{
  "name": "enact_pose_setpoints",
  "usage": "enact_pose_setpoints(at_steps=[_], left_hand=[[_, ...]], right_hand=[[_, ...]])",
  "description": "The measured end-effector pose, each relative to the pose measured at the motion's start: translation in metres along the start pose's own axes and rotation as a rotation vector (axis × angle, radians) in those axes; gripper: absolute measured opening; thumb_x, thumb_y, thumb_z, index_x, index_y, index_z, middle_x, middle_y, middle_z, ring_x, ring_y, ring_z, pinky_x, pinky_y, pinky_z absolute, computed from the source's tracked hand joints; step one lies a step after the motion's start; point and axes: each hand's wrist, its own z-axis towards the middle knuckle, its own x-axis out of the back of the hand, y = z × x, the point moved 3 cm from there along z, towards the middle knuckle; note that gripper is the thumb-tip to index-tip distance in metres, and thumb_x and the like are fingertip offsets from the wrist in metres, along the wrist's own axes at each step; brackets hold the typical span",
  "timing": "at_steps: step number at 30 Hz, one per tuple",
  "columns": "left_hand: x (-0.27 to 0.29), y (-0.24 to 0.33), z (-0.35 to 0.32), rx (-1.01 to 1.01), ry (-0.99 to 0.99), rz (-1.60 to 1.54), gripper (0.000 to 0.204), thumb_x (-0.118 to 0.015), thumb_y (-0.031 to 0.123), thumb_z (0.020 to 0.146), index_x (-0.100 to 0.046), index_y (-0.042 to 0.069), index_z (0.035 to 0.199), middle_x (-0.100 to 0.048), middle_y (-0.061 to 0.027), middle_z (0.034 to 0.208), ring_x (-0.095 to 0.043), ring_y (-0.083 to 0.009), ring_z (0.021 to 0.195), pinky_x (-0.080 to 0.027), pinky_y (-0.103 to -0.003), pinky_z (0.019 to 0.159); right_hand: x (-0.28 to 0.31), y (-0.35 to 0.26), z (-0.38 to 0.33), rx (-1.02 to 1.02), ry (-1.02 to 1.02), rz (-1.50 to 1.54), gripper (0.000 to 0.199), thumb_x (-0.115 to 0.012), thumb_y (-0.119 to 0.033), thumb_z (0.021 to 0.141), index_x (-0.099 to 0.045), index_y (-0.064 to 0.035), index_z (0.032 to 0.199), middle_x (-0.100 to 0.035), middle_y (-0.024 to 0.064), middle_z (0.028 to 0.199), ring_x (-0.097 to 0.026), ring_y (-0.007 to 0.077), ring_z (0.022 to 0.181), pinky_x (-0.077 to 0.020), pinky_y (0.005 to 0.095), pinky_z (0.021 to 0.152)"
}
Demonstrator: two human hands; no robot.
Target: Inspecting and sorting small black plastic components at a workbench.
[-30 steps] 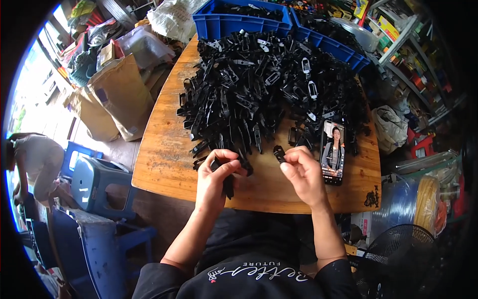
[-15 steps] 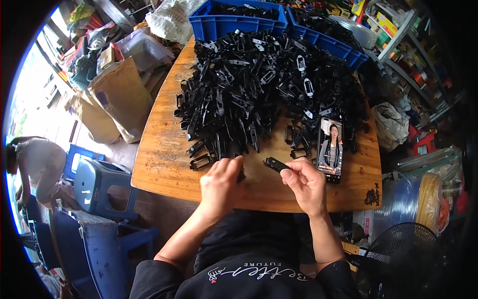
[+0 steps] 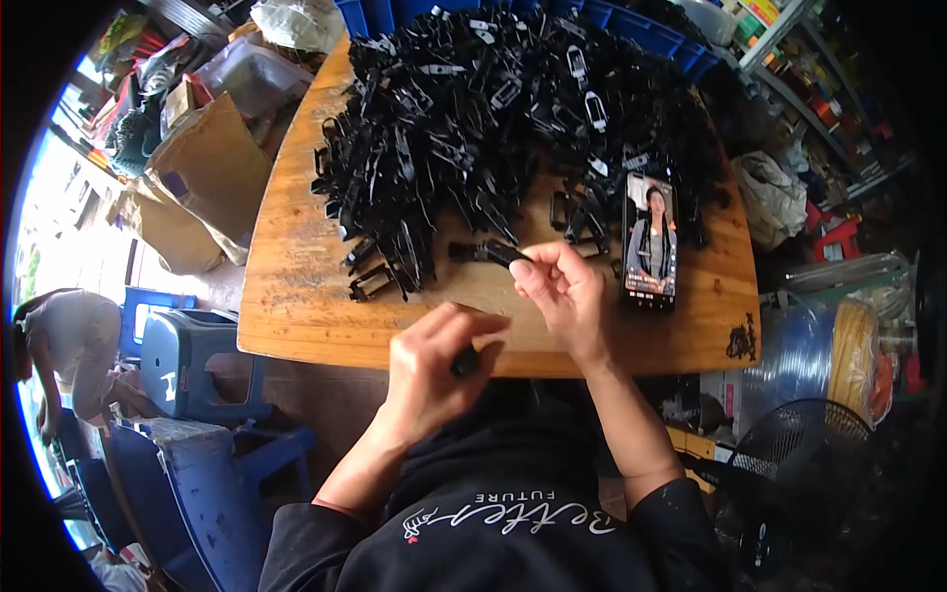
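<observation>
My right hand [image 3: 564, 296] is closed, pinching a slim black plastic part [image 3: 506, 254] between thumb and fingers. The part points left over the table, its far end close to the pile's front edge. Nearer to my body, my left hand [image 3: 434, 360] is curled around a small dark piece [image 3: 464, 361]; most of it is hidden by the fingers, so its kind does not show. In front of both hands lies a large heap of black plastic clip-like parts [image 3: 444, 148], with a few pale grey ones among them.
A phone [image 3: 649, 242] showing a video stands on the wooden table [image 3: 296, 316], right of my right hand. Blue crates [image 3: 651, 37] line the far edge. A blue stool [image 3: 197, 365] and a bending person [image 3: 74, 340] are at left; a black fan [image 3: 799, 444] is at lower right.
The view has shifted, so the table sits higher in it. My left hand has drawn back from the heap toward me. My right hand has moved left with the black part.
</observation>
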Motion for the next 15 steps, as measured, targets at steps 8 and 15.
enact_pose_setpoints(at_steps=[8, 15], left_hand=[[0.003, -0.025, 0.025, -0.156, 0.062, 0.436, 0.034, -0.066, -0.001, 0.068, -0.063, 0.008, 0.101, -0.063, -0.0086, 0.098, -0.059, -0.0281, 0.085, -0.05, -0.034, 0.072], [-0.016, -0.041, 0.044, -0.253, -0.233, 0.735, 0.042, -0.067, 0.008, 0.064, -0.059, 0.006, 0.106, -0.058, -0.0071, 0.084, -0.054, -0.0258, 0.086, -0.05, -0.035, 0.066]], right_hand=[[0.029, -0.006, -0.008, -0.038, 0.107, 0.144, 0.011, -0.06, -0.01, 0.09, -0.058, 0.0001, 0.092, -0.057, 0.0004, 0.071, -0.053, 0.0072, 0.062, -0.0435, 0.0204, 0.06], [0.036, -0.037, -0.023, -0.036, 0.055, 0.074, 0.015, -0.062, -0.012, 0.088, -0.058, 0.0013, 0.093, -0.055, -0.0009, 0.067, -0.052, 0.0053, 0.06, -0.0422, 0.0186, 0.057]])
